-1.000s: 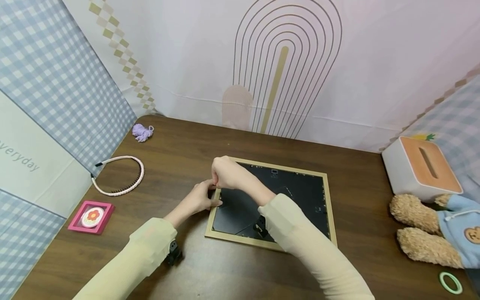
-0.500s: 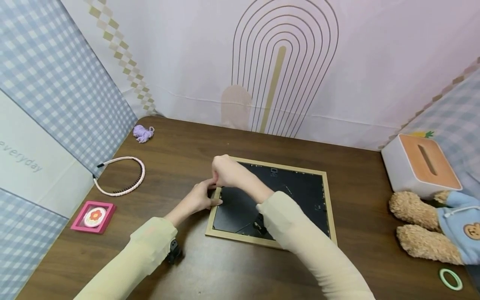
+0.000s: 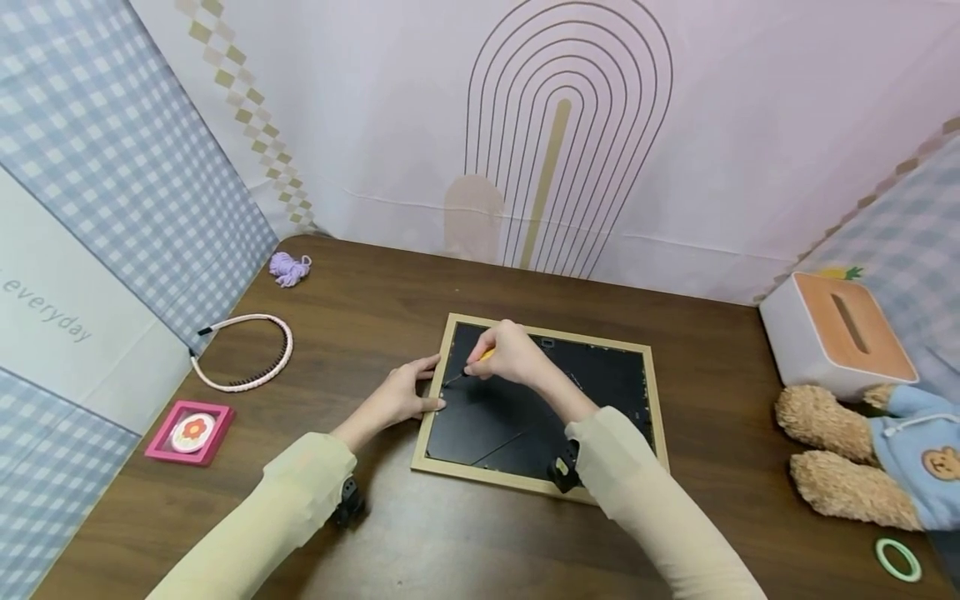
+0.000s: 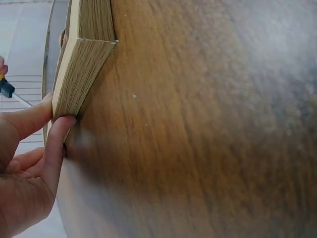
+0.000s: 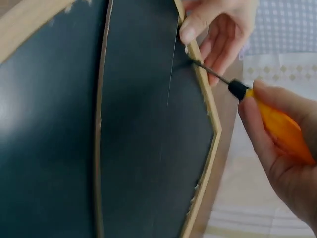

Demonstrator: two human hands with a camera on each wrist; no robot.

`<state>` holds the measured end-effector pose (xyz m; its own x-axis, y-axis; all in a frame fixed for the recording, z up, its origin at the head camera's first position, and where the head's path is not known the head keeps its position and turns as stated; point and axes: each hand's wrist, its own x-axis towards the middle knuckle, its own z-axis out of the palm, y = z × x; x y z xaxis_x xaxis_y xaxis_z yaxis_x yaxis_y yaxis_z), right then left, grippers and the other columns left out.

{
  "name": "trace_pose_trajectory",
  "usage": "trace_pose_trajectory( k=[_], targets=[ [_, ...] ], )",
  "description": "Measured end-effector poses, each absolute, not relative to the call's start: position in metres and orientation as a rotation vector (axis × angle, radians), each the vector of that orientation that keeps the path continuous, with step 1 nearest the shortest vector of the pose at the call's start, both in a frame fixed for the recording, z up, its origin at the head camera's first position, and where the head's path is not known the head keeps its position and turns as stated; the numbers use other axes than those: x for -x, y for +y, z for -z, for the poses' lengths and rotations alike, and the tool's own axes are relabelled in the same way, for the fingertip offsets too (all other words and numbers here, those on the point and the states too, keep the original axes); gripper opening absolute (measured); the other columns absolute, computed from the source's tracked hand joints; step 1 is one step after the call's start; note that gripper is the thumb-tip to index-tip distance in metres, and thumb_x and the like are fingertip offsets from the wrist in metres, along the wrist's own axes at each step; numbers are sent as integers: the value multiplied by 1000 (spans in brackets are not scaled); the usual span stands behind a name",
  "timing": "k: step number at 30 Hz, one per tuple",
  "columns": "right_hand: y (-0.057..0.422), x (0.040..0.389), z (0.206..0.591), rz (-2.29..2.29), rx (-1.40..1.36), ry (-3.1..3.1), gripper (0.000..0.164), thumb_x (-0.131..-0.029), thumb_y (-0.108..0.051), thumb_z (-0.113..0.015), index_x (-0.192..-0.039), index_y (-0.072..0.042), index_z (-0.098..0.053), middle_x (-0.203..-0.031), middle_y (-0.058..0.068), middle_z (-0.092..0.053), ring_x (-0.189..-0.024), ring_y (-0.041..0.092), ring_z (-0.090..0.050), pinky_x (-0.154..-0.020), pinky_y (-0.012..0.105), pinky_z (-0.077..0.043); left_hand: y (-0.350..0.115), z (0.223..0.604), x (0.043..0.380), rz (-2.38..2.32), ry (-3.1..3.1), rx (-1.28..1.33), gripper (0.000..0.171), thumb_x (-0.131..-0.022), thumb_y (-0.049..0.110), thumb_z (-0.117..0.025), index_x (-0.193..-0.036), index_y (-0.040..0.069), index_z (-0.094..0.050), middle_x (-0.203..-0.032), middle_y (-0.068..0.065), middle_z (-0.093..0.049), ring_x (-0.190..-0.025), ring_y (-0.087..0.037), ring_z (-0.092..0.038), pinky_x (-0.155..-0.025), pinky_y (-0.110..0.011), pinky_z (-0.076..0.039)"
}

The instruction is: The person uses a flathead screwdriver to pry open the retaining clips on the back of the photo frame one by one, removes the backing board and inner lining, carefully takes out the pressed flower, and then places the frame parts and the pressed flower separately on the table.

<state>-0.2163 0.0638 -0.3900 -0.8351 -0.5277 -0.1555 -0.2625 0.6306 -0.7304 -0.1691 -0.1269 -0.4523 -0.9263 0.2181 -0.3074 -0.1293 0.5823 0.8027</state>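
A picture frame (image 3: 431, 429) with light wooden sides lies back up, its black backing board (image 3: 480, 417) showing. My left hand (image 3: 397, 396) grips the left side, thumb on the back face and fingers at the outer edge; the left wrist view shows the pinch on the wood (image 4: 81, 69). In my right hand (image 3: 513, 354) is a screwdriver with a yellow-orange handle (image 5: 280, 126) and black collar. Its thin shaft (image 5: 215, 75) slants down to the inner edge of that side, the tip close to my left thumb. Small metal tabs (image 5: 194, 191) line the inner edge.
Left on the table (image 3: 360, 292) are purple yarn (image 3: 288, 268), a headband (image 3: 281, 358) and a pink box (image 3: 155, 446). A tissue box (image 3: 787, 333), a teddy bear (image 3: 832, 421) and a green ring (image 3: 913, 575) sit at the right.
My right hand has drawn back to the right from the frame's left edge, bringing the screwdriver into sight in the head view. My left hand keeps its grip on the frame.
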Motion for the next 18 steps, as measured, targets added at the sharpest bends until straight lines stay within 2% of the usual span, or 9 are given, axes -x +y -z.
trace_pose_trajectory(
  k=[5,7,10,11,12,15,16,18],
  targets=[
    [36,211,376,877,589,2623,3,-72,-6,-76,-70,-6,-73,-66,6,-71,-53,10,-63,-67,28,-56,-129,452,169,-1285,2446,-62,75,-78,1,-71,-143,2,-34,-135,-25,-48,-111,-33,-57,-59,-29,-58],
    [24,209,369,810,534,2662,5,-72,-3,-75,-68,-6,-73,-63,6,-70,-50,10,-61,-64,28,-56,-129,452,169,-1281,2456,-66,75,-78,0,-71,-142,2,-34,-134,-25,-49,-112,-34,-57,-58,-29,-58],
    [7,207,360,732,427,2708,16,-73,1,-69,-59,-7,-70,-53,2,-65,-45,9,-54,-50,22,-49,-129,452,170,-1287,2453,-70,74,-78,1,-72,-142,3,-35,-134,-25,-50,-105,-31,-60,-57,-29,-57],
    [3,206,358,711,420,2717,21,-74,2,-66,-55,-7,-67,-50,1,-61,-42,8,-50,-41,20,-43,-129,452,170,-1284,2456,-76,73,-78,1,-71,-141,3,-36,-133,-26,-50,-98,-30,-63,-56,-29,-57],
    [-1,205,357,681,440,2738,28,-76,3,-63,-51,-8,-61,-45,-1,-54,-40,8,-44,-38,17,-37,-128,452,170,-1277,2460,-82,70,-78,2,-71,-140,2,-38,-132,-27,-51,-90,-28,-65,-55,-28,-57],
    [-10,203,355,624,573,2789,43,-82,4,-54,-45,-11,-41,-40,-4,-32,-37,7,-25,-36,16,-21,-126,452,171,-1267,2458,-74,61,-79,3,-72,-133,0,-45,-128,-26,-54,-67,-21,-65,-53,-28,-55],
    [-13,202,355,611,631,2799,45,-84,5,-52,-45,-13,-36,-40,-4,-27,-38,7,-21,-37,16,-18,-128,452,171,-1257,2459,-71,58,-79,4,-71,-130,0,-46,-126,-26,-55,-61,-20,-64,-53,-28,-55],
    [-18,200,355,585,714,2817,47,-86,5,-49,-47,-14,-31,-42,-4,-20,-41,7,-14,-39,17,-15,-130,452,171,-1247,2449,-53,52,-79,6,-71,-126,-1,-49,-123,-24,-57,-63,-17,-63,-54,-28,-55]
  ],
)
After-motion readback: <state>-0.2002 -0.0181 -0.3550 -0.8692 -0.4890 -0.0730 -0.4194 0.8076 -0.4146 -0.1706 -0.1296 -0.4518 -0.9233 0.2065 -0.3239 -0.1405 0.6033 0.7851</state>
